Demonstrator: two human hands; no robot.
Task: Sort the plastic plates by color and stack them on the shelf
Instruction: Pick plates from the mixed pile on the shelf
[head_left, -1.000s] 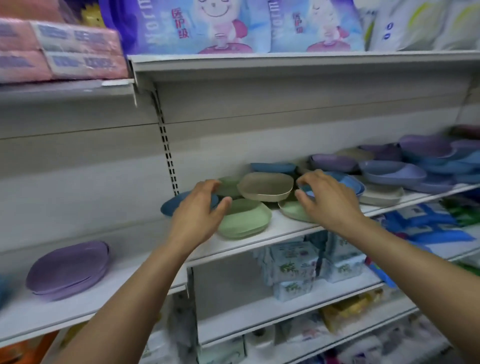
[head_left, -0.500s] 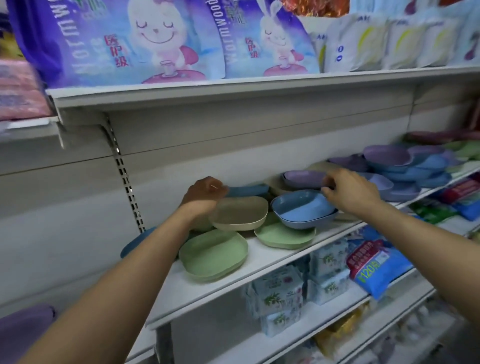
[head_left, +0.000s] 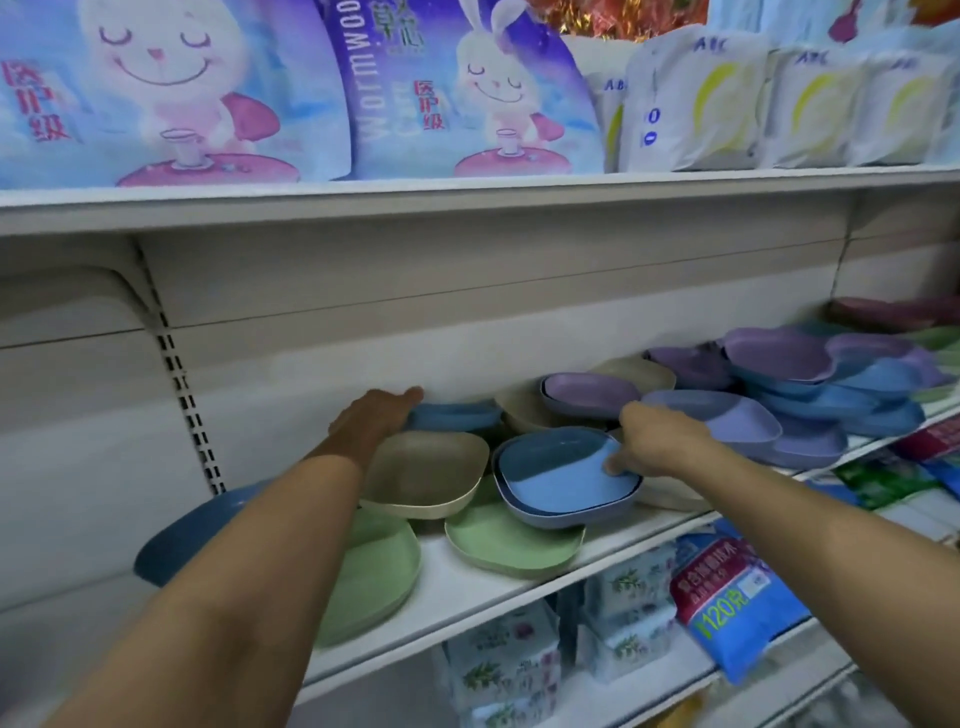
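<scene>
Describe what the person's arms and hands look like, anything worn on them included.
Both arms are bare: no sleeve shows on the left forearm or the right forearm up to the picture's edge. The left hand and the right hand wear no gloves. No watch, bracelet or ring shows, though some fingers are hidden.

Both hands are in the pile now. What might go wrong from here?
1. The right hand pinches only one rim of the nested blue plates; lifting from there may tilt them and slide the inner one out.
2. They rest on a green plate near the shelf front edge; dragging could push it off.
3. The left hand reaches the rear blue plate, its forearm right beside the beige plate; pulling back may knock that.
</scene>
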